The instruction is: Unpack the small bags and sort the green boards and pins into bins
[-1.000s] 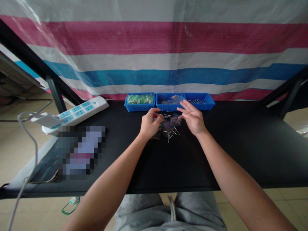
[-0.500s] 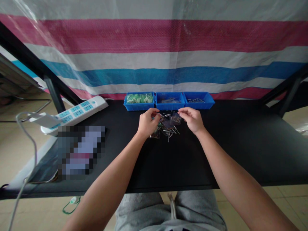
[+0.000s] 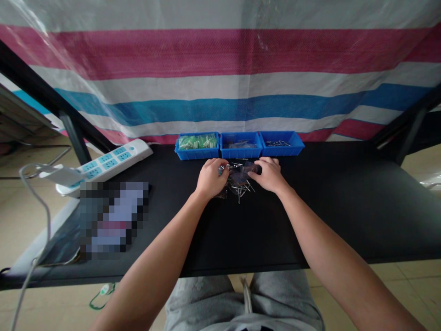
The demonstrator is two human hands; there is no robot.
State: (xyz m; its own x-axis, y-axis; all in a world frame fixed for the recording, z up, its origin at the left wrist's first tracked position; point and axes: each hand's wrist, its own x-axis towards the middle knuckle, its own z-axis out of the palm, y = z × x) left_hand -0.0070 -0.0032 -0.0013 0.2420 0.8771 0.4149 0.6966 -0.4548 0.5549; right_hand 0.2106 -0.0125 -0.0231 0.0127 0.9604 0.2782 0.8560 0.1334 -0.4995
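A small pile of thin metal pins or screws (image 3: 240, 189) and little clear plastic bags lies on the black table, between my hands. My left hand (image 3: 211, 178) curves around the pile's left side, thumb and forefinger apart, with small shiny parts showing in the gap. On the opposite side, my right hand (image 3: 269, 174) has its thumb and fingers parted around a clear bag (image 3: 247, 169); the thumb appears to touch it. The undersides of both hands are hidden.
Three blue bins stand behind the pile: the left bin (image 3: 197, 155) with green-and-white packets, the middle bin (image 3: 241, 152) with clear bags, the right bin (image 3: 282, 150) with metal pins. A white power strip (image 3: 106, 163) and a blurred-out object (image 3: 117, 220) lie to the left.
My right hand has moved down and inward onto the pile, its pinched fingers now parted around a bag. My left hand stays nearly in place. The view has shifted slightly.
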